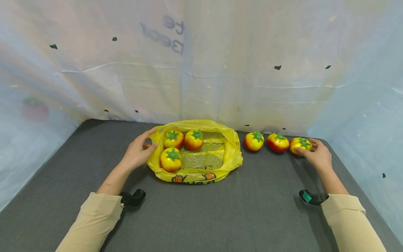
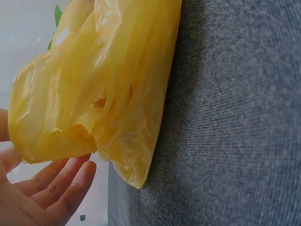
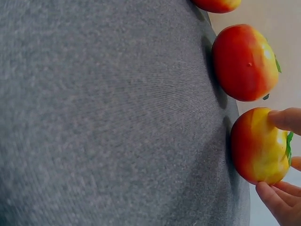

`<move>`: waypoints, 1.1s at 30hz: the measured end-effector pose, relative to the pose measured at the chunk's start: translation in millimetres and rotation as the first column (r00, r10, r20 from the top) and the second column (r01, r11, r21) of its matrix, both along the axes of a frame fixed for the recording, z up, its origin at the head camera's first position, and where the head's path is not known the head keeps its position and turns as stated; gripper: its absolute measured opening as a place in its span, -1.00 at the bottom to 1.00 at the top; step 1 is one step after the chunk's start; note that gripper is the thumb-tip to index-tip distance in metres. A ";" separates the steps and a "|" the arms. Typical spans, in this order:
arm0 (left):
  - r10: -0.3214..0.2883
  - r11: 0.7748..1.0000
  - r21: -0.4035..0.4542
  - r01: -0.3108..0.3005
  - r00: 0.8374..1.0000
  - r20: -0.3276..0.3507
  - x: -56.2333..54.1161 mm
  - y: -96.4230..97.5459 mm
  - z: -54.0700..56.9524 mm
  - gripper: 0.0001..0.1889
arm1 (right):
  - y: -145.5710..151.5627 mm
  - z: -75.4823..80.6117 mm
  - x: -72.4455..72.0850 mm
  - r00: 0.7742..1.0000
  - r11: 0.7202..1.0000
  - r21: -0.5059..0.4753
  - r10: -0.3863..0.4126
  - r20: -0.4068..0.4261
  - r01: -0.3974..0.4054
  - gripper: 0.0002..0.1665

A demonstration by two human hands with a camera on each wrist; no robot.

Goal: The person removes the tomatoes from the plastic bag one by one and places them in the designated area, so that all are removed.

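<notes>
A yellow plastic bag (image 1: pixel 234 150) lies with its mouth spread wide, and three red-and-yellow tomatoes, one of them a tomato (image 1: pixel 171 160) nearest me, sit at its left side. My left hand (image 1: pixel 138 150) is at the bag's left rim, fingers spread and relaxed against the thin plastic. In the left wrist view the bag (image 2: pixel 122 84) hides part of that hand (image 2: pixel 42 193). At the far right, my right hand (image 1: pixel 319 155) grips the end tomato (image 3: pixel 256 146) between thumb and fingers. Its green star-shaped leaf (image 1: pixel 304 142) faces up.
Left of the gripped tomato, a tomato (image 1: pixel 277 142) and another tomato (image 1: pixel 253 141) stand in a row along the back of the dark grey table (image 1: pixel 220 217). A pale plastic sheet (image 1: pixel 220 70) hangs right behind the table, with more sheeting at both sides.
</notes>
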State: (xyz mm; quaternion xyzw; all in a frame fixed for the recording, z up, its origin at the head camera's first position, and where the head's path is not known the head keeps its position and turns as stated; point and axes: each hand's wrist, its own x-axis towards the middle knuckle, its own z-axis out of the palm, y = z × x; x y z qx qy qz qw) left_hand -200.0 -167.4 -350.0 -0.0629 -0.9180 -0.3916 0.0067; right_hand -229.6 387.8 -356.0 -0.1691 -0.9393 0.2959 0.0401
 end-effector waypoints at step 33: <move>-0.008 1.000 0.015 0.008 1.000 -0.024 0.0 2.0 0.4 -0.42 | -83.6 38.7 19.5 0.926 0.964 -0.060 0.229 -0.298 -0.258 -0.19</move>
